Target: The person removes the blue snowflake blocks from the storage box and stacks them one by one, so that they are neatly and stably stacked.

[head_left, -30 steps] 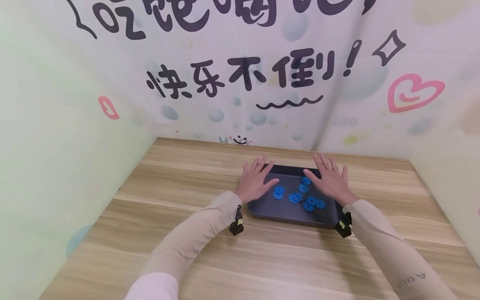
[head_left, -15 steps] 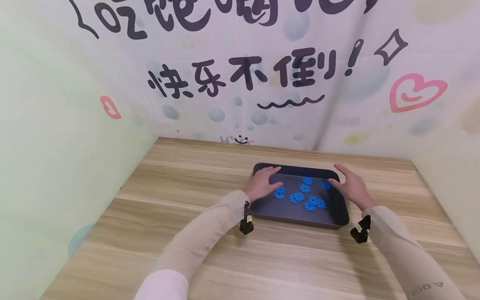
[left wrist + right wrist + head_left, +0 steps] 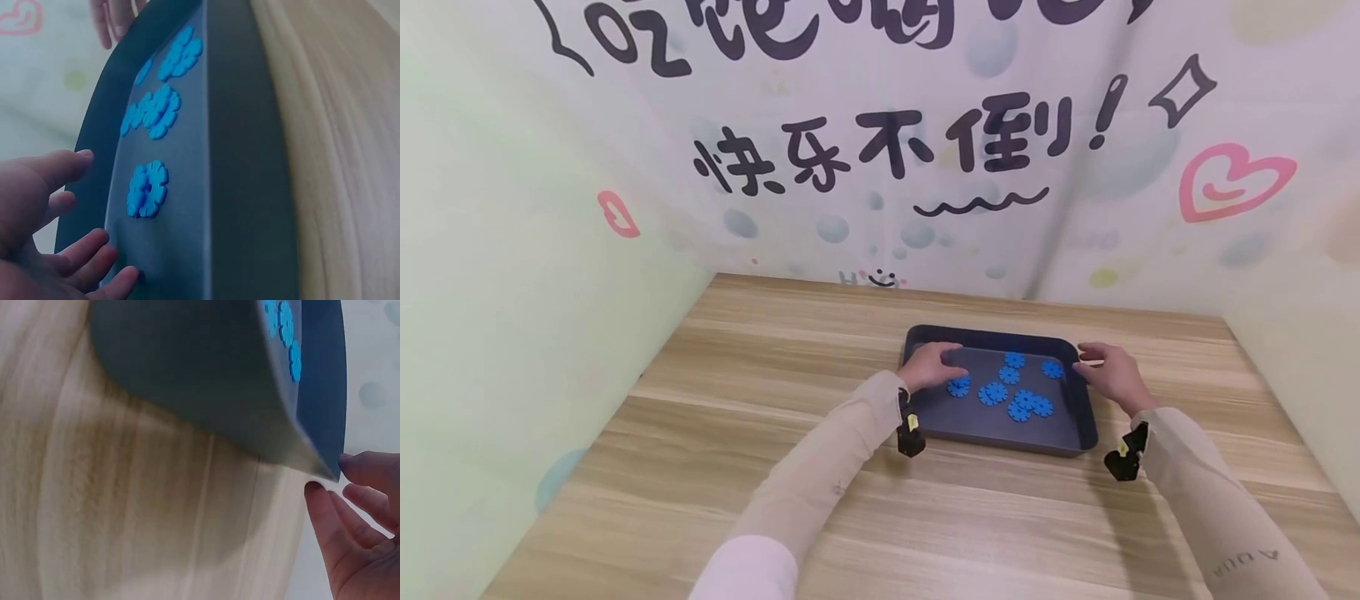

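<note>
The table (image 3: 925, 533) bears 1 tray (image 3: 985, 441), lying between 2 hands. The left hand (image 3: 927, 367) is over the tray's left part, fingers (image 3: 84, 249) spread, holding nothing. The right hand (image 3: 1116, 377) has its fingers (image 3: 325, 519) parted about the far right rim; contact there I cannot tell. Inside, 10 blue discs (image 3: 997, 392) can be counted: 2 overlapping pairs, 1 beside the left fingers; 1 cluster of 3; 2 near each other; 1 alone by the right rim.
</note>
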Demonstrator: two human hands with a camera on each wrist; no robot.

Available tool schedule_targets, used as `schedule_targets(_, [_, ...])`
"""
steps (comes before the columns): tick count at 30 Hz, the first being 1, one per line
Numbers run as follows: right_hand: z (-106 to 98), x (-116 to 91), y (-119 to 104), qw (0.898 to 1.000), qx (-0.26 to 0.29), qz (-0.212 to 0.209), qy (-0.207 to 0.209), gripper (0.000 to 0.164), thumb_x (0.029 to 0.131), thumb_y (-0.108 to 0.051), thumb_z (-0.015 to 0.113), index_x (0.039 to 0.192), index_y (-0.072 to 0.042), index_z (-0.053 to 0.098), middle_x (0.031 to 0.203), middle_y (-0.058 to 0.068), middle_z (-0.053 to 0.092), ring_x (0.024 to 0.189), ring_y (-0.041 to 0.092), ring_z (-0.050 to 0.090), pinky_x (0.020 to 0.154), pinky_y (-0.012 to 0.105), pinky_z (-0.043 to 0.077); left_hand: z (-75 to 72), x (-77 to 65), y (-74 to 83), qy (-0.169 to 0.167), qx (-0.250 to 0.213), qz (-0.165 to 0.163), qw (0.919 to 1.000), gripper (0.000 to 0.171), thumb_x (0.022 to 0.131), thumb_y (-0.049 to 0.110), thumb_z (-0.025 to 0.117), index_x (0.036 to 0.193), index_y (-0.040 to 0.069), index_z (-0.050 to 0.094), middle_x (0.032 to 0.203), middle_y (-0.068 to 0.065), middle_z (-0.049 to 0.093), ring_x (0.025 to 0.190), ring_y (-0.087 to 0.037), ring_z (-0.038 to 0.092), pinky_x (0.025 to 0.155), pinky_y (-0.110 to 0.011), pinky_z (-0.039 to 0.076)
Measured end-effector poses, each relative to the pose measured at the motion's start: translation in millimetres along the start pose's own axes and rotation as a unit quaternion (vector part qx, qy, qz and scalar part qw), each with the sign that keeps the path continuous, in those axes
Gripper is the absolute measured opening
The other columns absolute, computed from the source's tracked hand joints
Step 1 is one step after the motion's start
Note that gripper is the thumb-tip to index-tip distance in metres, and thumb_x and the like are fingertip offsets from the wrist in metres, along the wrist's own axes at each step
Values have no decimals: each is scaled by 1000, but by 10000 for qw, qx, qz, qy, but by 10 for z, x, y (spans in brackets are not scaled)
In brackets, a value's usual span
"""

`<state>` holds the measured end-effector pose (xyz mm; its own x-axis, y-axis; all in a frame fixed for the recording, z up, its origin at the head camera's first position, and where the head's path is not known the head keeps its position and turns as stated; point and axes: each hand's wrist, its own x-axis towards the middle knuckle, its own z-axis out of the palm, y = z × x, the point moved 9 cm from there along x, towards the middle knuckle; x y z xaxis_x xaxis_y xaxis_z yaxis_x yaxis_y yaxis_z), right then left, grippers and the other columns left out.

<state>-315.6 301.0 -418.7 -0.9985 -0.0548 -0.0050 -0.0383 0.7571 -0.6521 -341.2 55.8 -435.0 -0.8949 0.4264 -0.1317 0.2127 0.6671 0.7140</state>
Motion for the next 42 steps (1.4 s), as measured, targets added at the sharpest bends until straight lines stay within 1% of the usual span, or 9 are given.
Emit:
schedule_targets(6, [25,21,118,9994,192,284,-61,43,86,-6,52,121,16,40,109,36,49,83,37,59,62,36,52,88,168,-141,-132,-139,-241,9995,50,78,22,68,124,13,52,108,-10,57,96,-20,53,79,-29,44])
schedule_targets(7, [27,21,129,9992,215,321,-66,42,87,-7,52,121,16,41,109,36,49,82,36,60,62,36,52,106,182,-154,-101,-42,-246,9996,50,77,22,69,124,13,52,106,-10,57,95,-20,53,78,-30,44])
schedule_targets(8, [29,23,141,9991,229,358,-74,42,87,-7,52,121,15,41,109,36,49,81,35,60,62,36,52,154,282,-237,-35,-96,-80,9999,51,75,26,71,122,16,55,102,-8,58,91,-18,53,74,-28,45])
schedule_targets(11, [39,22,164,9983,335,462,-117,41,87,-8,52,121,14,42,109,36,49,80,32,60,63,36,52,226,386,-343,-69,-123,-116,9998,50,72,26,73,119,19,57,99,-5,59,89,-15,54,72,-26,45])
schedule_targets(14, [45,21,182,9971,516,542,-147,41,87,-8,52,120,15,42,110,36,48,78,30,61,64,35,52,233,389,-363,-75,-356,-275,9990,48,71,21,74,116,17,59,99,-5,59,89,-15,54,72,-26,45])
schedule_targets(15, [46,18,185,9965,597,561,-161,41,87,-8,53,120,15,42,110,35,48,78,29,61,65,35,52,198,306,-300,-120,-339,-467,9983,48,72,15,74,117,15,59,101,-6,59,92,-17,54,75,-26,45])
schedule_targets(23, [54,8,198,9923,1088,538,-255,40,87,-7,54,117,16,42,103,32,52,72,20,60,64,33,52,145,143,-176,-74,-368,-470,9982,46,70,7,73,114,10,60,97,-5,57,87,-14,50,72,-21,42])
schedule_targets(30, [79,7,236,9859,1483,651,-422,41,87,-5,53,120,17,39,101,26,53,72,13,58,66,31,52,180,154,-193,-108,-394,-518,9978,44,68,7,75,110,10,63,92,-4,56,83,-13,48,71,-21,41])
schedule_targets(42, [101,15,301,9816,1664,727,-588,43,89,-10,52,122,14,38,99,17,55,75,7,56,71,34,51,187,168,-212,-68,-340,-515,9981,40,68,7,75,107,9,65,85,-1,54,77,-11,46,65,-19,38])
